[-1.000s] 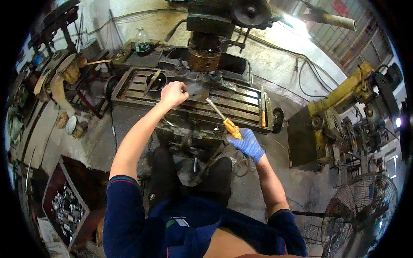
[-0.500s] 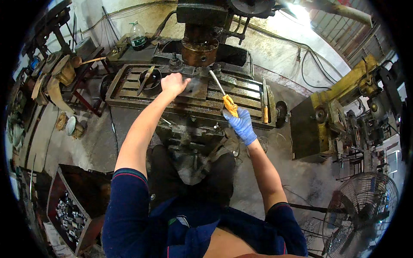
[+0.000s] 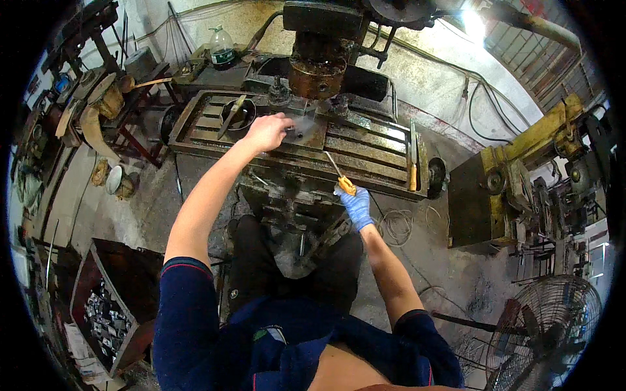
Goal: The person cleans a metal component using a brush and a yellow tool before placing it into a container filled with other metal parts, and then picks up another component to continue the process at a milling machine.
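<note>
Here, a yellow-handled tool [image 3: 346, 186] juts from the clasping right grip [image 3: 357, 206]; left grip [image 3: 265, 133] unclear.

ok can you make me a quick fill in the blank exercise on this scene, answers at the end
1. The person's right hand wears a ____ glove.
2. The tool in that hand has a ____ handle.
3. Of the right hand and the left hand, the round bowl on the slotted table is nearer the ____ one.
4. At the lower right of the view stands a large ____ with a round wire guard.

Missing words: blue; yellow; left; fan.
</note>
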Motion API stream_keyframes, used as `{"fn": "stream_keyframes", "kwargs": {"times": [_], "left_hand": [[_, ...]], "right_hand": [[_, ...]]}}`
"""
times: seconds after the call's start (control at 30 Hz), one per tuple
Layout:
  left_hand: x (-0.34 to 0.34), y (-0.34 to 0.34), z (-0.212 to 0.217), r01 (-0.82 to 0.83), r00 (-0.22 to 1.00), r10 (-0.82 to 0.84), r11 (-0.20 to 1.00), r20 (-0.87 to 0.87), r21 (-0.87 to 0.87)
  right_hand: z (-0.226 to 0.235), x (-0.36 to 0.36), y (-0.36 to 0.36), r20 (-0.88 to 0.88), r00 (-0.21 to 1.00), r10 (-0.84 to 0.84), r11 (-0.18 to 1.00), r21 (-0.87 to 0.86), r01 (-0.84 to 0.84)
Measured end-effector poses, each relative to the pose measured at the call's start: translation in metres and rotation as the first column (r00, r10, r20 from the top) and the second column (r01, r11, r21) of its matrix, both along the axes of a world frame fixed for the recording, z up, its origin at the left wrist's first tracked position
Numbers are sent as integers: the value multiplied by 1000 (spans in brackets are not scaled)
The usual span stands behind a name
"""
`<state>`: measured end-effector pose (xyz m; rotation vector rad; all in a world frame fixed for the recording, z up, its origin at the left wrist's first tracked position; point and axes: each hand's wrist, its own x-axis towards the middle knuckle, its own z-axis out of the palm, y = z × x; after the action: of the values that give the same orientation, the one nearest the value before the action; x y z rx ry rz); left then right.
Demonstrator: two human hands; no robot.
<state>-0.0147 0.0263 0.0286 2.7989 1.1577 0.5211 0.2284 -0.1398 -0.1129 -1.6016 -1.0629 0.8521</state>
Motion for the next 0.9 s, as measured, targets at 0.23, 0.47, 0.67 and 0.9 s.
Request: {"fn": "stream_keyframes", "kwargs": {"times": [0.23, 0.47, 0.67, 0.9], "left_hand": [[3, 14, -11, -47, 999, 47, 999, -22, 17], [12, 13, -13, -102, 995, 102, 993, 5, -54], [30, 37, -28, -88, 988, 90, 996, 129, -16], [59, 45, -28, -113, 981, 119, 992, 155, -51]], "right_hand": [[7, -18, -12, 16, 993, -115, 993, 33, 114], [18, 21, -88, 194, 967, -167, 986, 20, 167], [47, 47, -148, 22, 961, -277, 960, -22, 277], [83, 76, -175, 153, 923, -354, 935, 66, 348]]}}
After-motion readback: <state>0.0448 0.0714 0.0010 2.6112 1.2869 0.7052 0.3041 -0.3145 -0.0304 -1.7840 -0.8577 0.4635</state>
